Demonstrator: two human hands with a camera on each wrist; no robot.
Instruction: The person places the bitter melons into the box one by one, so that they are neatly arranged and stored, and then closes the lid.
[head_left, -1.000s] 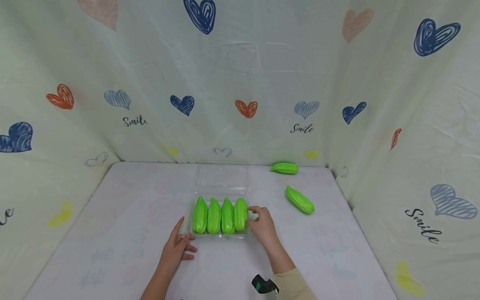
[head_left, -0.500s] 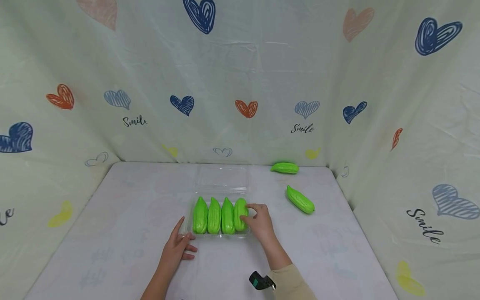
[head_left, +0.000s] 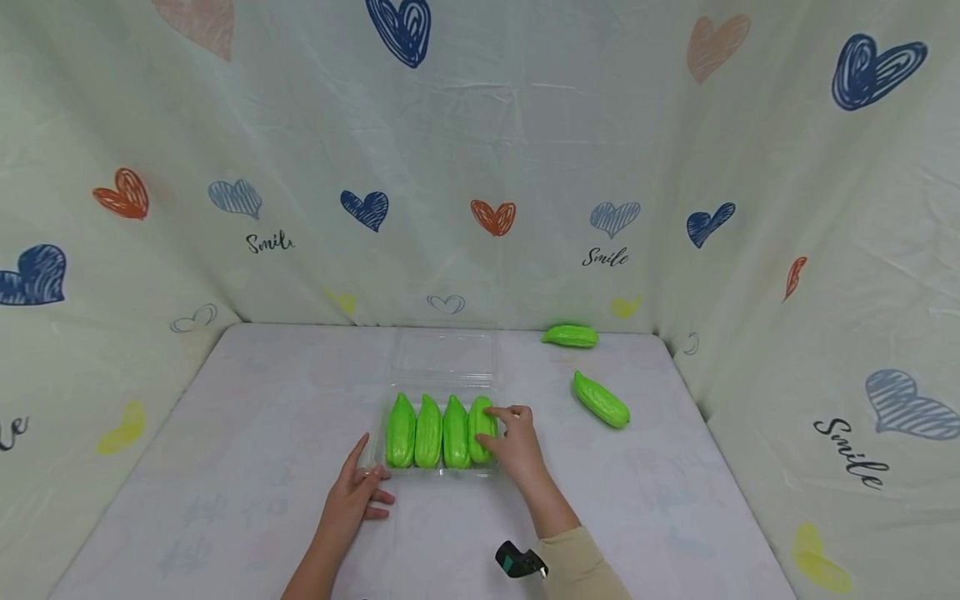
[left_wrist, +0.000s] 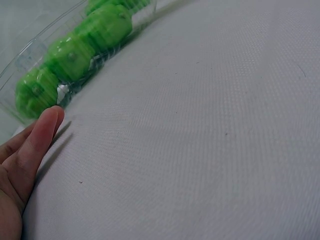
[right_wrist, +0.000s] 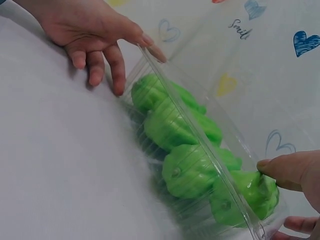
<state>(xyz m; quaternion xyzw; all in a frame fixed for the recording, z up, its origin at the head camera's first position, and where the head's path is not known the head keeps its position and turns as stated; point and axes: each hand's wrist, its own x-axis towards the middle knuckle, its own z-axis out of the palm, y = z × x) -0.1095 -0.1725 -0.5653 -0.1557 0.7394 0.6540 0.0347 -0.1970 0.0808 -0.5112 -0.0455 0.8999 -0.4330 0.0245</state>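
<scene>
Several light-green, ridged bitter melons point(head_left: 428, 432) lie side by side in a clear plastic clamshell box point(head_left: 442, 472) with its lid point(head_left: 444, 352) folded back. My right hand point(head_left: 519, 442) is bent over the rightmost bitter melon point(head_left: 481, 423), thumb and forefinger on its upper surface. In the right wrist view a fingertip presses on that melon point(right_wrist: 247, 192), while other fingers are curled outside the box wall. My left hand point(head_left: 351, 493) rests at the box's front left corner, fingers fairly straight, with the thumb and forefinger touching the rim.
Two more bitter melons lie right of the box: one slanted point(head_left: 601, 400), one near the back edge point(head_left: 570, 336). A white cloth covers the table point(head_left: 660, 500). A heart-printed curtain point(head_left: 450, 125) hangs behind and at both sides. A small black device point(head_left: 519, 560) sits by the right sleeve.
My right hand has shifted slightly left, its thumb and forefinger moving from the right side of the last melon onto its top. The left hand and the box have stayed put.
</scene>
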